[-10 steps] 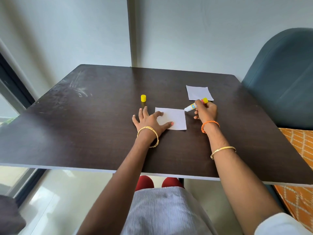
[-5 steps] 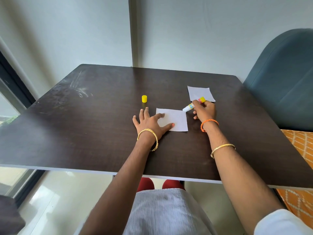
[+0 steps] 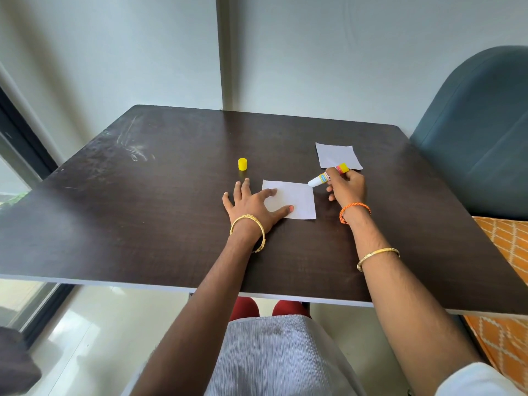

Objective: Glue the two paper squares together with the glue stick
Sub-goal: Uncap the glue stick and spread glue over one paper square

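A white paper square (image 3: 297, 200) lies flat on the dark table (image 3: 143, 218). My left hand (image 3: 253, 202) rests on its left edge with fingers spread, forefinger and thumb pressing the paper. My right hand (image 3: 347, 185) grips the uncapped glue stick (image 3: 325, 176), tilted so its white tip sits at the paper's upper right corner. A second white paper square (image 3: 337, 154) lies farther back, just beyond my right hand. The yellow cap (image 3: 242, 164) stands upright behind my left hand.
A blue-grey upholstered chair (image 3: 480, 132) stands at the table's right side, with an orange patterned cushion (image 3: 508, 252) below it. A wall runs behind the table; a window frame is at the left.
The glue stick's tip has stayed by the paper's upper right corner, shifting only slightly. My left hand has kept its place on the paper.
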